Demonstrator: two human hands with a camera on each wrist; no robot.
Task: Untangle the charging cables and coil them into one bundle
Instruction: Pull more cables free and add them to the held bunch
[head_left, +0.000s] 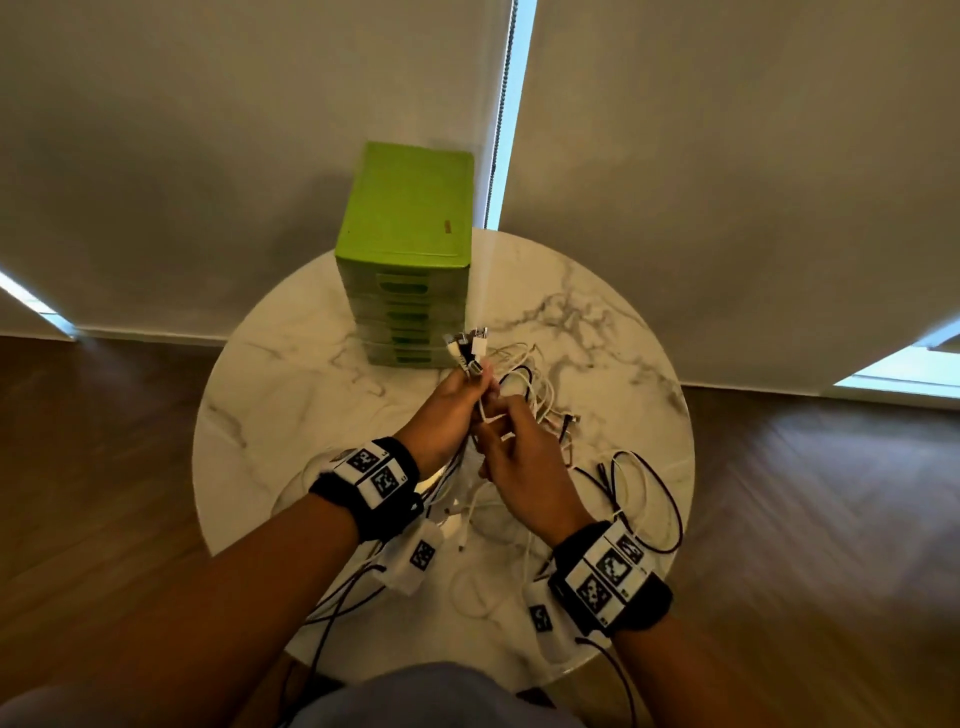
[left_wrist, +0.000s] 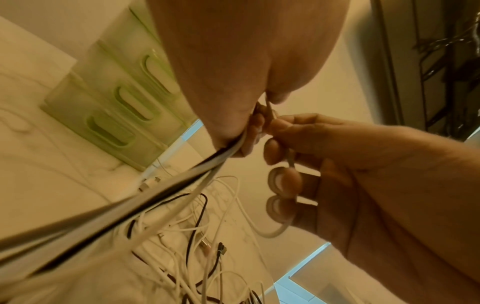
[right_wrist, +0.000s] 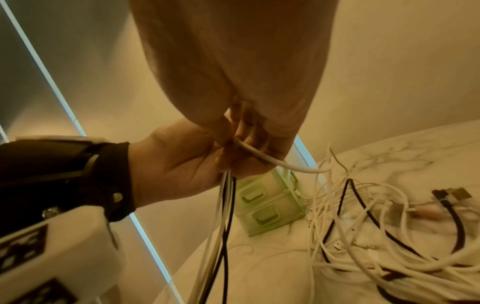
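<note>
My left hand (head_left: 457, 400) is raised over the round marble table (head_left: 291, 395) and grips a bunch of white and black charging cables (left_wrist: 182, 181), their plug ends (head_left: 467, 345) sticking up above its fist. Just right of it, my right hand (head_left: 511, 441) pinches one white cable (right_wrist: 275, 161) against the bunch, thumb and forefinger curled on it. That white cable (left_wrist: 270, 232) loops down under the right hand's fingers. A loose tangle of white and black cables (head_left: 550, 410) lies on the table beneath and to the right, also the tangle (right_wrist: 376, 236) in the right wrist view.
A green stack of small drawers (head_left: 408, 260) stands at the back of the table, close behind the hands. More cable loops (head_left: 649, 499) hang near the table's right front edge. Wood floor (head_left: 831, 519) surrounds the table; pale blinds (head_left: 727, 156) hang behind it.
</note>
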